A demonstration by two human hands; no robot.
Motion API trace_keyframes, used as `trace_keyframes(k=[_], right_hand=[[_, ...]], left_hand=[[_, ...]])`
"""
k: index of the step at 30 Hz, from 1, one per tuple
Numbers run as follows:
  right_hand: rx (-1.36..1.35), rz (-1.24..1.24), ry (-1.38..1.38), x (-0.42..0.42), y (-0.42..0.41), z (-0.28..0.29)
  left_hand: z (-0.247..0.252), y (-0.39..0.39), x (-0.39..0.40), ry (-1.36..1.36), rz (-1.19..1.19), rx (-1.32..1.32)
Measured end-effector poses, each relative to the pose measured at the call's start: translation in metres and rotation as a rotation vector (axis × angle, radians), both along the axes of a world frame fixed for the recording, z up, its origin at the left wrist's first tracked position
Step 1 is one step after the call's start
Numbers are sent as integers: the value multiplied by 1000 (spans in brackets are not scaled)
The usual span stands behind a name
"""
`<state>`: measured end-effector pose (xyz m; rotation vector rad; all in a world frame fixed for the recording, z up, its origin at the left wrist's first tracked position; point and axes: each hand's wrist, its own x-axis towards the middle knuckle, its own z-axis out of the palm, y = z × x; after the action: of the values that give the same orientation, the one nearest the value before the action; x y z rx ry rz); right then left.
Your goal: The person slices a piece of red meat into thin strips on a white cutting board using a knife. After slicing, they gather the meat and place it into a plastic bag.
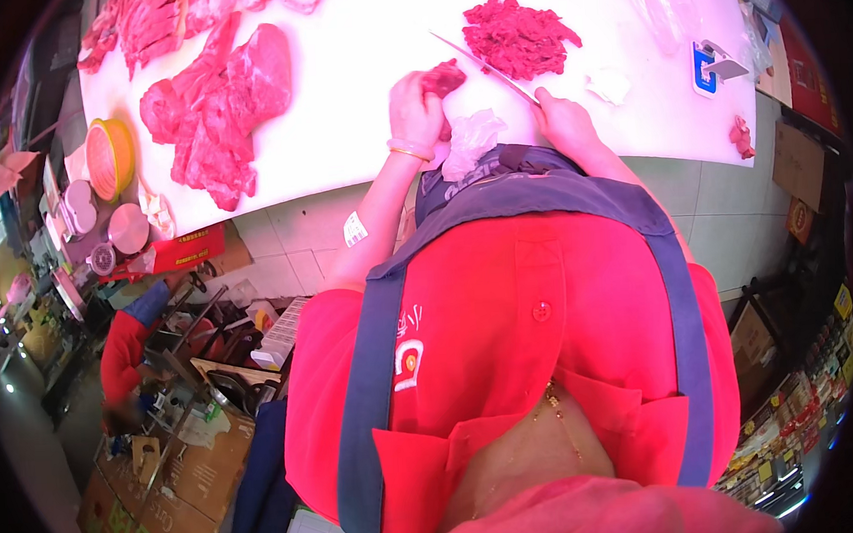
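Note:
My left hand (416,111) holds a piece of raw red meat (444,79) on the white table (338,104). In my right hand (566,119) is the handle of a long knife (485,66); its blade points up and to the left, beside a pile of cut meat (519,37). A crumpled plastic bag (472,142) lies at the table's near edge, between my hands. Large pieces of raw meat (219,111) rest on the left part of the table. Right of the pile is a crumpled white scrap (608,86).
A yellow plastic basket (111,158) stands off the table's left end. At the right are a small stand with a blue card (705,69), clear plastic bags (655,5) and a small meat scrap (741,137). Another person in a red top (121,355) is at the lower left, among cardboard boxes.

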<state>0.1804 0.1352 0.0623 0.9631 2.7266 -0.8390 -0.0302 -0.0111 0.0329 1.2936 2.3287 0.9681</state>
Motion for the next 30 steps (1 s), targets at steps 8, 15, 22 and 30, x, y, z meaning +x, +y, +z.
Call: trace_keyframes(k=[8, 15, 22, 30], right_hand=[[30, 35, 4, -5, -4, 6], [28, 34, 12, -14, -10, 17], [62, 42, 14, -19, -20, 18], [192, 118, -41, -14, -32, 20]], left_hand=[[2, 5, -14, 103, -168, 112], [2, 6, -3, 203, -104, 224], [-12, 9, -7, 306, -202, 300], [-8, 13, -3, 250, -199, 296]])
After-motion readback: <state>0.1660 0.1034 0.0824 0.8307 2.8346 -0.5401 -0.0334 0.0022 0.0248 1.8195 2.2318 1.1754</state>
